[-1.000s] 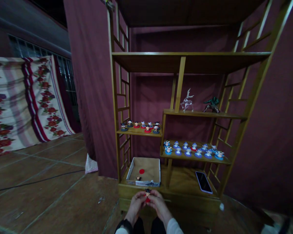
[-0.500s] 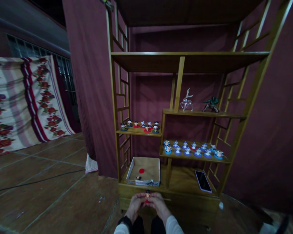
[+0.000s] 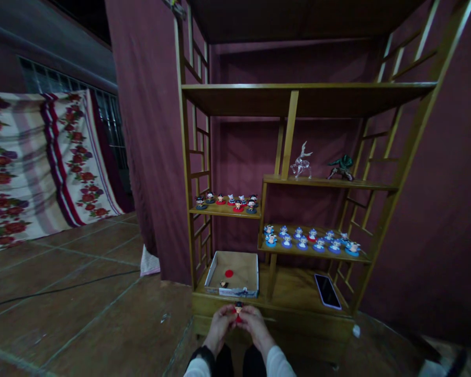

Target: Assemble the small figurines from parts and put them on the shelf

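Between my two hands is a small black-haired figurine (image 3: pixel 238 309) with a red base, held upright in front of the cabinet's lower edge. My left hand (image 3: pixel 221 323) grips it from the left and my right hand (image 3: pixel 254 320) from the right, fingers closed around its lower part. Just beyond my hands, a shallow cardboard box (image 3: pixel 243 261) sits on the bottom shelf. Inside it lie a red round base (image 3: pixel 229 273) and a small dark-haired figurine piece (image 3: pixel 223 284).
Several red and black figurines (image 3: pixel 238 206) stand on the left shelf. Several blue and purple ones (image 3: pixel 302 242) fill the right shelf. Above them are a clear deer figure (image 3: pixel 301 162) and a green figure (image 3: pixel 341 167). A phone (image 3: pixel 327 291) lies at lower right.
Both hands, still on the figurine, have risen very slightly. The view has shifted a little; the box and shelves are as before.
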{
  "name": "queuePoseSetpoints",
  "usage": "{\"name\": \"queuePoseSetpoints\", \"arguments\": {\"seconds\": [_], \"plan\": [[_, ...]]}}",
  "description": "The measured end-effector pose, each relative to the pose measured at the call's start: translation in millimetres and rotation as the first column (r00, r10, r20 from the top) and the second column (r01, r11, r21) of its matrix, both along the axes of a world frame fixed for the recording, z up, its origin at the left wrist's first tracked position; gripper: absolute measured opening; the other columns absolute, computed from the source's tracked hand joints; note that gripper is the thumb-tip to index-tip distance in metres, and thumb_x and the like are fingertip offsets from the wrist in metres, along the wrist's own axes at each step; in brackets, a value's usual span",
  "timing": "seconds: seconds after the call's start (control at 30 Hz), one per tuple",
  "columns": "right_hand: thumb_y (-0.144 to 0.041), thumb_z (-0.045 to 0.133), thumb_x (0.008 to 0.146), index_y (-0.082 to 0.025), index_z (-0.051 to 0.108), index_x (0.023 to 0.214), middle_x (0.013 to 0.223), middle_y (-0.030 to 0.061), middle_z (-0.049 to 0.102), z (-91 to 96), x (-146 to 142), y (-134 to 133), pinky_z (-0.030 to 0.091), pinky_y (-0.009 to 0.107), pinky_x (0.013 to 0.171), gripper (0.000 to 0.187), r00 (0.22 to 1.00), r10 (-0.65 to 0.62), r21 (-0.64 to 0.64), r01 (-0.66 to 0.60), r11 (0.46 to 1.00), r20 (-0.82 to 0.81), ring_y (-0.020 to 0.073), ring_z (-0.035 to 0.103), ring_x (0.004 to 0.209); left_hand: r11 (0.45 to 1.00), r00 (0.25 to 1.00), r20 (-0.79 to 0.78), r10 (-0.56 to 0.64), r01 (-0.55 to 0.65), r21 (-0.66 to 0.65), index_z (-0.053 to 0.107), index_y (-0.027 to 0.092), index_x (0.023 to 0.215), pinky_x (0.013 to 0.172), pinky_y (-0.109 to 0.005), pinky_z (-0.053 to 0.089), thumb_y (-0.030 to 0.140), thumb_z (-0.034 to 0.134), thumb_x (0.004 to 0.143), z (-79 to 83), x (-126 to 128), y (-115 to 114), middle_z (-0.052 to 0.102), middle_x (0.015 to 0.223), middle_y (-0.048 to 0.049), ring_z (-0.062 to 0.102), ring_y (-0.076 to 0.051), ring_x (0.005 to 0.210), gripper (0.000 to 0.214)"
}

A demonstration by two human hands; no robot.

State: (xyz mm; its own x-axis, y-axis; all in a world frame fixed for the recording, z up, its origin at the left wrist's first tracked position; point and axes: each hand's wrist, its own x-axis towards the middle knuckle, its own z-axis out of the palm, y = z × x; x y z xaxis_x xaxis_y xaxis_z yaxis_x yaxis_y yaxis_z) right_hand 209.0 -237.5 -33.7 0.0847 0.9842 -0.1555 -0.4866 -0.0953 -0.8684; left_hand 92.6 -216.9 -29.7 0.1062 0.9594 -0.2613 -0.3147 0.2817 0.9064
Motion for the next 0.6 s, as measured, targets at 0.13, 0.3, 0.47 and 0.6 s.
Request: {"name": "queuePoseSetpoints", "arguments": {"seconds": [0.13, 0.3, 0.47, 0.6], "plan": [[-0.029, 0.077, 0.046, -0.018, 0.060, 0.076, 0.079, 0.0038, 0.065, 3.3, 3.3, -3.1, 0.049, 0.033, 0.067, 0.036, 0.999, -0.038, 0.025, 0.038, 0.999, -0.011, 0.0184, 0.062, 0.073, 0.999, 1.000, 0.002, -0.019, 0.019, -0.035, 0.066, 0.012, 0.078, 0.050, -0.020, 0.042, 0.018, 0.078, 0.049, 10.8, -1.4, -6.2, 0.065, 0.062, -0.0031, 0.057, -0.010, 0.050, 0.032], [-0.027, 0.074, 0.051, -0.018, 0.061, 0.082, 0.085, 0.0041, 0.066, 7.1, 10.1, -7.2, 0.048, 0.033, 0.073, 0.035, 0.999, 0.013, 0.035, -0.012, 0.999, -0.040, 0.0179, 0.062, 0.078, 0.996, 0.990, 0.106, -0.088, 0.090, -0.021, 0.067, 0.009, 0.076, 0.054, -0.020, 0.045, 0.014, 0.077, 0.054, 24.0, -0.6, -13.9, 0.067, 0.069, -0.0076, 0.059, -0.010, 0.056, 0.024], [-0.028, 0.071, 0.054, -0.017, 0.061, 0.081, 0.081, 0.0032, 0.067, 7.6, 12.8, -6.2, 0.048, 0.033, 0.074, 0.030, 0.996, 0.033, 0.036, -0.030, 0.999, -0.078, 0.0159, 0.062, 0.072, 0.996, 0.987, 0.137, -0.089, 0.091, -0.007, 0.064, 0.007, 0.086, 0.063, -0.024, 0.047, 0.025, 0.070, 0.067, 26.9, 1.3, -14.7, 0.066, 0.081, -0.0108, 0.060, -0.013, 0.067, 0.027], [-0.032, 0.066, 0.061, -0.014, 0.060, 0.084, 0.081, 0.0052, 0.067, 13.6, 12.6, -10.1, 0.047, 0.033, 0.074, 0.029, 0.994, 0.058, 0.067, -0.052, 0.996, -0.094, 0.0163, 0.061, 0.077, 0.998, 0.987, 0.150, -0.054, 0.050, 0.031, 0.052, 0.011, 0.111, 0.079, -0.038, 0.048, 0.032, 0.052, 0.083, 24.4, 1.6, -18.6, 0.055, 0.110, -0.0106, 0.056, -0.019, 0.093, 0.035]]}}
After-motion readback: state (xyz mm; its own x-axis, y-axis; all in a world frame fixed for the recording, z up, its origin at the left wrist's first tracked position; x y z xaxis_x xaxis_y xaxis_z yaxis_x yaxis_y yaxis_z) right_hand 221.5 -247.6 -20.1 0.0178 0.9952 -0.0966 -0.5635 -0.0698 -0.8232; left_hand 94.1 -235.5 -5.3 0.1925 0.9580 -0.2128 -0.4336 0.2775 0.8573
